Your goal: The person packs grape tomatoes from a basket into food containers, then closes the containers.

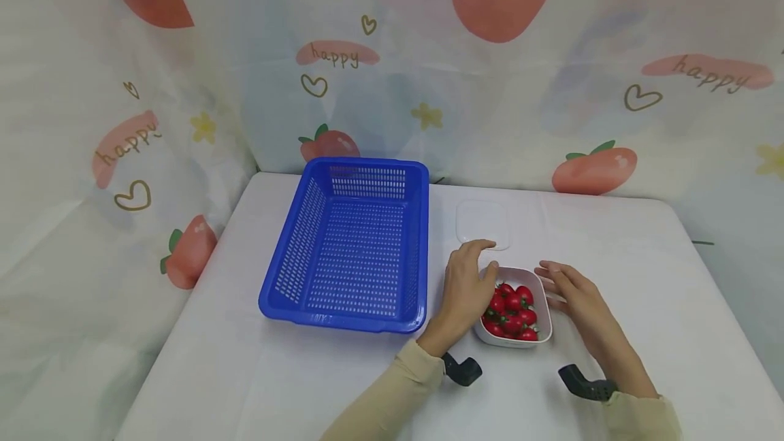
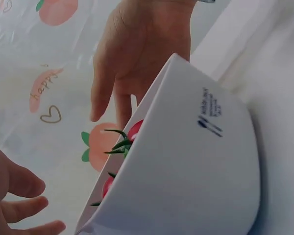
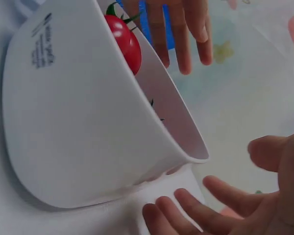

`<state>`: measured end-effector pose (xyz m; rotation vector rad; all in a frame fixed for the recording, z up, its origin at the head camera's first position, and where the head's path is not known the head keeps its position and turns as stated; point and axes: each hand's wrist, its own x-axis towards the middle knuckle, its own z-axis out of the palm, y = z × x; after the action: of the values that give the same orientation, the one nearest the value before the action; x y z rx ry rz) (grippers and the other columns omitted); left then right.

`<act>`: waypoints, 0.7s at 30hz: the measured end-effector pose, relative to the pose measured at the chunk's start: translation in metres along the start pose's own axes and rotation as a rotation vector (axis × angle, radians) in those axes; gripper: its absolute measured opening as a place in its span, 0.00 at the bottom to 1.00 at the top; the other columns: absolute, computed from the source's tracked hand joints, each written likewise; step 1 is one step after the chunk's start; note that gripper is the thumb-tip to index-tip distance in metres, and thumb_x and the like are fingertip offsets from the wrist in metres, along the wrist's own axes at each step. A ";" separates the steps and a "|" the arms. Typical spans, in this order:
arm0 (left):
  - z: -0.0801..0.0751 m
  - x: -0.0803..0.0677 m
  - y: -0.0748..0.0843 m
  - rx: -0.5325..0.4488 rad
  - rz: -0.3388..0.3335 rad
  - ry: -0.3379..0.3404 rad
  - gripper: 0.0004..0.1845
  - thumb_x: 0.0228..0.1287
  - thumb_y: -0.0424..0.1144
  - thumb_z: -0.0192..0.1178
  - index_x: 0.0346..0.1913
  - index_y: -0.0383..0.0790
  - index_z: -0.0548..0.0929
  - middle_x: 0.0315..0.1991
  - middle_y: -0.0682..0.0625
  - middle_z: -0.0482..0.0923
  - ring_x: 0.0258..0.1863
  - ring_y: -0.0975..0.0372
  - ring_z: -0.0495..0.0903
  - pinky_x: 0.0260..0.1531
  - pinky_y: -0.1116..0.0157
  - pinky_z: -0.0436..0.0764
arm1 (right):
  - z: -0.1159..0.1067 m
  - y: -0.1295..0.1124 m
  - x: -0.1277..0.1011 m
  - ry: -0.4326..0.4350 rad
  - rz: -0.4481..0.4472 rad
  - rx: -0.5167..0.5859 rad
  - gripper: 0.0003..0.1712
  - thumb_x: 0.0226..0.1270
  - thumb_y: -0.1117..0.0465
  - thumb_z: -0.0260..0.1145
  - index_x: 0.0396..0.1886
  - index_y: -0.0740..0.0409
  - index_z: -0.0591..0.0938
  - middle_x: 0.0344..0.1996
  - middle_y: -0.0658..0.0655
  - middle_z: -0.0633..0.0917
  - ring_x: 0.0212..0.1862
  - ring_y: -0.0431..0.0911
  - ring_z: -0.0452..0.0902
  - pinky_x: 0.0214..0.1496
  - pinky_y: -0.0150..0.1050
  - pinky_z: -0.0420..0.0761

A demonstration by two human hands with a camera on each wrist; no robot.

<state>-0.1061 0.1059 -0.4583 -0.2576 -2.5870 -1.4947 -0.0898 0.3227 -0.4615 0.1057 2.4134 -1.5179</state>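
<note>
A white bowl (image 1: 542,310) full of small red fruits with green tops (image 1: 511,310) stands on the white table. My left hand (image 1: 488,260) lies at the bowl's left rim with its fingers relaxed and its thumb near the rim. I cannot tell whether it touches. My right hand (image 1: 548,278) hovers just off the bowl's right side with the fingers straight, holding nothing. The left wrist view shows the bowl's wall (image 2: 196,161) and the left fingers (image 2: 24,205). In the right wrist view the bowl (image 3: 73,127) stands clear of the right fingers (image 3: 196,210).
A blue slotted basket (image 1: 288,257) with nothing inside it stands left of the bowl. A clear square lid (image 1: 482,223) lies flat behind the bowl. A fruit-printed cloth (image 1: 392,53) hangs behind and to the left of the table.
</note>
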 end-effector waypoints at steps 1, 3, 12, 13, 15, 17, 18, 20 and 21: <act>0.002 0.003 -0.001 -0.018 -0.021 0.015 0.19 0.74 0.36 0.61 0.65 0.45 0.81 0.67 0.50 0.80 0.64 0.57 0.77 0.64 0.60 0.75 | -0.001 -0.001 0.004 -0.005 -0.012 0.014 0.44 0.84 0.35 0.40 0.82 0.64 0.56 0.79 0.71 0.64 0.75 0.58 0.71 0.54 0.21 0.81; 0.006 0.009 -0.003 -0.067 -0.060 0.047 0.22 0.73 0.36 0.61 0.67 0.43 0.79 0.68 0.47 0.79 0.68 0.53 0.76 0.67 0.56 0.74 | -0.004 -0.002 0.013 -0.014 -0.037 0.039 0.44 0.84 0.35 0.40 0.83 0.63 0.54 0.80 0.71 0.62 0.78 0.63 0.64 0.56 0.20 0.79; 0.030 0.035 -0.028 -0.308 -0.205 0.216 0.29 0.75 0.41 0.57 0.75 0.37 0.70 0.72 0.39 0.74 0.73 0.46 0.72 0.73 0.47 0.70 | -0.016 -0.001 0.052 -0.155 -0.117 0.202 0.44 0.86 0.38 0.37 0.85 0.61 0.41 0.83 0.73 0.50 0.83 0.61 0.52 0.66 0.25 0.75; 0.032 0.037 -0.032 -0.342 -0.209 0.227 0.29 0.77 0.42 0.56 0.75 0.36 0.69 0.73 0.39 0.73 0.75 0.46 0.71 0.74 0.46 0.68 | -0.017 -0.002 0.057 -0.170 -0.113 0.212 0.44 0.86 0.38 0.36 0.86 0.60 0.40 0.83 0.72 0.48 0.83 0.64 0.49 0.69 0.28 0.73; 0.034 0.041 -0.039 -0.403 -0.210 0.243 0.29 0.79 0.44 0.53 0.76 0.36 0.68 0.75 0.39 0.71 0.76 0.46 0.69 0.76 0.47 0.66 | -0.018 -0.003 0.065 -0.194 -0.102 0.212 0.46 0.85 0.35 0.34 0.86 0.60 0.38 0.84 0.71 0.47 0.83 0.67 0.45 0.74 0.36 0.69; 0.035 0.045 -0.044 -0.459 -0.196 0.240 0.29 0.81 0.46 0.50 0.76 0.35 0.66 0.76 0.38 0.69 0.78 0.46 0.66 0.77 0.47 0.64 | -0.019 -0.005 0.074 -0.215 -0.089 0.214 0.47 0.84 0.33 0.32 0.86 0.59 0.37 0.84 0.70 0.45 0.83 0.68 0.44 0.77 0.45 0.63; 0.035 0.046 -0.047 -0.477 -0.193 0.234 0.29 0.82 0.47 0.49 0.77 0.35 0.66 0.76 0.38 0.68 0.78 0.47 0.66 0.78 0.47 0.64 | -0.020 -0.006 0.077 -0.225 -0.084 0.215 0.48 0.83 0.32 0.32 0.86 0.58 0.37 0.84 0.69 0.45 0.83 0.68 0.43 0.77 0.48 0.60; 0.035 0.049 -0.051 -0.493 -0.185 0.221 0.29 0.82 0.48 0.47 0.77 0.35 0.66 0.77 0.38 0.68 0.78 0.47 0.66 0.77 0.47 0.65 | -0.021 -0.008 0.084 -0.246 -0.076 0.212 0.49 0.82 0.30 0.31 0.86 0.58 0.36 0.84 0.69 0.45 0.84 0.68 0.43 0.78 0.52 0.57; 0.035 0.050 -0.052 -0.498 -0.181 0.210 0.29 0.83 0.48 0.47 0.77 0.35 0.65 0.77 0.39 0.67 0.79 0.48 0.66 0.77 0.47 0.66 | -0.022 -0.010 0.086 -0.251 -0.074 0.210 0.50 0.82 0.29 0.31 0.86 0.58 0.35 0.85 0.69 0.45 0.84 0.68 0.43 0.78 0.52 0.56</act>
<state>-0.1676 0.1141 -0.5092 0.0851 -2.0911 -2.0895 -0.1782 0.3299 -0.4684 -0.1254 2.0809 -1.7016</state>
